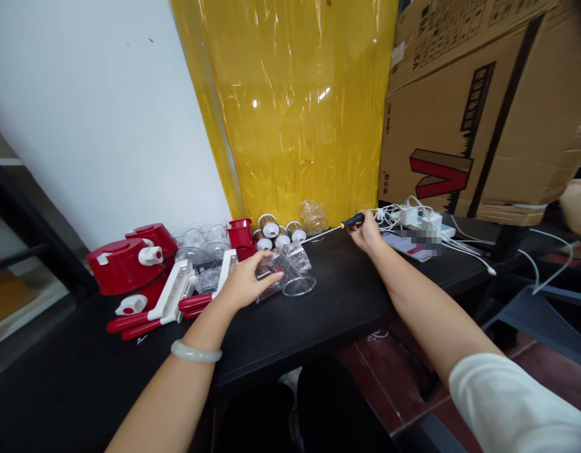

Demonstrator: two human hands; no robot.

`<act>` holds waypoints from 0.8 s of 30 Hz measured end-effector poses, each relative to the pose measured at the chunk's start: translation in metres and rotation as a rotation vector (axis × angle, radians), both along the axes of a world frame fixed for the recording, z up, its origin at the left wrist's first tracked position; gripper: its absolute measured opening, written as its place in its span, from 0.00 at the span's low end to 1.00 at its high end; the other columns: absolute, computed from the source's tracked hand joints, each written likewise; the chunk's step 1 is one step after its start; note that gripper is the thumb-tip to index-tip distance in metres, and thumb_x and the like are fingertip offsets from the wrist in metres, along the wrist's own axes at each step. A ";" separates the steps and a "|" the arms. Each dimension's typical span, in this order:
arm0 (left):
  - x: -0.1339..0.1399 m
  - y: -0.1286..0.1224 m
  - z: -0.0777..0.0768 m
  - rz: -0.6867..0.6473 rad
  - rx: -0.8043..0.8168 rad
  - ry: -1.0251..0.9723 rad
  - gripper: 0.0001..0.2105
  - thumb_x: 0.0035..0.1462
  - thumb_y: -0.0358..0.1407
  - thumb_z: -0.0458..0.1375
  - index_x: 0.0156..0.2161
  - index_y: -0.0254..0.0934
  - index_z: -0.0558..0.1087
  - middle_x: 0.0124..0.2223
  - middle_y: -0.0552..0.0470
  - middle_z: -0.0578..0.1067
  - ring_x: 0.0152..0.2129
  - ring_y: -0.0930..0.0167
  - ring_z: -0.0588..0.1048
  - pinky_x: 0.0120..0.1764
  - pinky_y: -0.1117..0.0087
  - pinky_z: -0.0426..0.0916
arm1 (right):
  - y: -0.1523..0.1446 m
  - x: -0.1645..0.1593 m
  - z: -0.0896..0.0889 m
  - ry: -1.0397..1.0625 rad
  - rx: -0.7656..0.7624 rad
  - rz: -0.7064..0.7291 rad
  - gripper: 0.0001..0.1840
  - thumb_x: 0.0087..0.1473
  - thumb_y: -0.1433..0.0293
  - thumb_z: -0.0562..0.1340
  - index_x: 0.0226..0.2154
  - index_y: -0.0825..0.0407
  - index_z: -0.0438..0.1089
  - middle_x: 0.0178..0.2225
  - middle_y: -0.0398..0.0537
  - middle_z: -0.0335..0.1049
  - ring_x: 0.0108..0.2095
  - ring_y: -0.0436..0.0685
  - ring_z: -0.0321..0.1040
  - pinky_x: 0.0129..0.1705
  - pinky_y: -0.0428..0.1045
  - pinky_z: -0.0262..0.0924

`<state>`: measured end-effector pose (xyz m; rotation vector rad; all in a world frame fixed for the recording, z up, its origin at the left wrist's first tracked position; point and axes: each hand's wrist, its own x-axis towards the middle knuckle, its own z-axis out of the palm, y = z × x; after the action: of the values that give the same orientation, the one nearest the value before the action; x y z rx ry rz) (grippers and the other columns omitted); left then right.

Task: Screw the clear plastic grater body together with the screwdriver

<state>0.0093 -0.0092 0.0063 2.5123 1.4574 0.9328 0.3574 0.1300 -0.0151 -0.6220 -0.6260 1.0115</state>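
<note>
The black counter [337,299] carries everything; take the clear plastic part as the dial's centre, twelve pointing away from the person. A yellow sheet [295,113] hangs at twelve, and a big cardboard box [479,119] stands at two, well back from the work. Towards nine sit the red housings [125,267], grouped as though to keep like parts together, with white frames with red handles [172,292] lying nearer, handles towards the person, perhaps for easy picking up.

The left hand [246,280], between eight and nine, is partly closed, thumb and fingers pinching the clear plastic part [298,277] low over the counter, I'd guess to steady it against the tool. The right hand [365,234], between two and three, is curled round the grip of a screwdriver [353,221], its shaft nearly level and aimed at the part's far edge; I can't tell whether the tip is seated in anything. Past that hand, at three, a phone [406,245] lies flat beside white cables. Smallest are the cylinders [268,225], bunched towards eleven, likely set back to leave the front bare.
</note>
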 end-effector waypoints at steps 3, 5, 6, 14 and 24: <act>0.001 -0.001 0.000 0.009 0.015 0.024 0.27 0.57 0.54 0.61 0.55 0.39 0.70 0.48 0.45 0.80 0.42 0.58 0.80 0.46 0.58 0.72 | -0.001 -0.002 0.000 0.064 -0.046 -0.011 0.14 0.59 0.57 0.57 0.29 0.47 0.56 0.18 0.32 0.53 0.15 0.45 0.51 0.22 0.43 0.61; 0.002 0.000 0.001 0.018 0.034 0.033 0.27 0.57 0.54 0.61 0.55 0.40 0.70 0.51 0.44 0.80 0.46 0.57 0.79 0.48 0.58 0.71 | 0.000 -0.003 -0.001 0.007 -0.039 -0.041 0.18 0.60 0.50 0.55 0.30 0.46 0.57 0.17 0.32 0.52 0.14 0.45 0.49 0.19 0.43 0.59; 0.002 0.000 0.001 0.023 0.045 0.038 0.27 0.57 0.53 0.61 0.56 0.40 0.70 0.52 0.44 0.79 0.47 0.57 0.78 0.50 0.58 0.71 | 0.000 -0.003 -0.002 -0.035 -0.043 -0.066 0.21 0.59 0.46 0.55 0.30 0.46 0.58 0.16 0.31 0.52 0.13 0.45 0.48 0.17 0.42 0.57; 0.001 0.002 -0.001 0.031 0.069 0.058 0.27 0.57 0.53 0.62 0.57 0.40 0.70 0.53 0.43 0.79 0.49 0.56 0.78 0.51 0.56 0.71 | 0.009 -0.003 -0.009 -0.144 -0.062 -0.199 0.22 0.55 0.48 0.64 0.30 0.47 0.59 0.15 0.29 0.52 0.11 0.44 0.48 0.14 0.41 0.55; 0.001 0.003 -0.002 0.019 0.046 0.045 0.28 0.56 0.54 0.62 0.57 0.41 0.69 0.52 0.43 0.79 0.49 0.56 0.78 0.52 0.54 0.71 | 0.008 -0.006 -0.005 -0.032 -0.006 -0.202 0.21 0.52 0.55 0.69 0.30 0.48 0.58 0.19 0.32 0.63 0.18 0.45 0.64 0.21 0.42 0.64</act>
<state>0.0099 -0.0059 0.0042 2.5729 1.4915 0.9283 0.3517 0.1379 -0.0200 -0.6935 -0.5754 0.8162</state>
